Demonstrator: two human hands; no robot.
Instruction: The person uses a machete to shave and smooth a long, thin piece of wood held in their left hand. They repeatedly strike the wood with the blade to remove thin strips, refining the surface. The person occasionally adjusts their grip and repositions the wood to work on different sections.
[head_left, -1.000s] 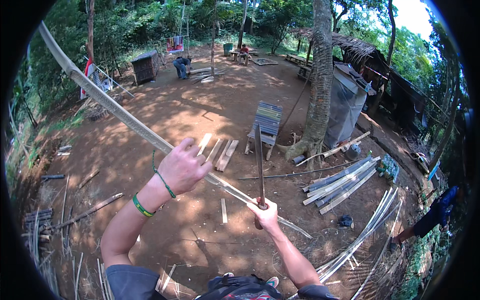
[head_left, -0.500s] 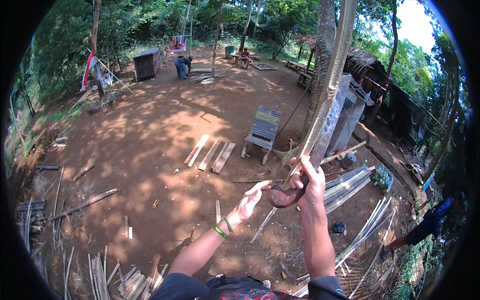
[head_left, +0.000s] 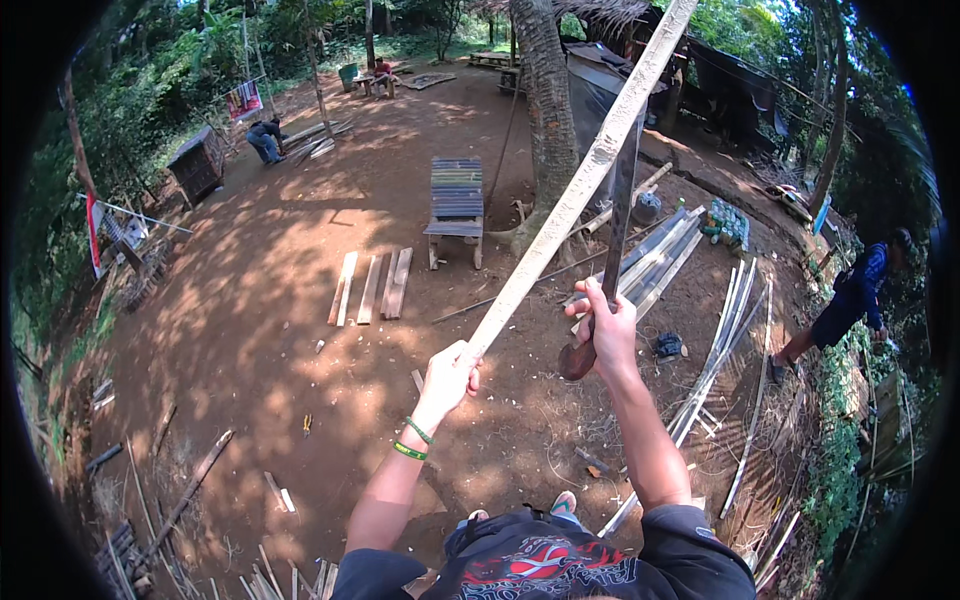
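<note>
My left hand [head_left: 447, 385] is closed round the lower end of a long pale strip of split bamboo or wood [head_left: 560, 215]. The strip slants away up and to the right, past the top of the view. In my right hand [head_left: 612, 335] is a machete [head_left: 620, 200], its dark blade pointing up and away. The curved end of its brown handle [head_left: 576, 361] sticks out below my fingers. Toward its far end the blade passes behind the strip; whether the two touch I cannot tell.
A slatted bamboo chair [head_left: 457, 205] stands ahead, short boards [head_left: 368, 288] lying left of it. Bamboo strips [head_left: 715, 345] lie on the right, near a person [head_left: 857, 295] at the edge. A tree trunk [head_left: 548, 110] rises ahead. Pliers [head_left: 307, 425] lie left. Another person [head_left: 265, 140] bends farther off.
My left hand, open beside the machete's handle before, now grips the strip's lower end. My right hand no longer holds the strip, only the machete. The strip leans more, and the view has shifted.
</note>
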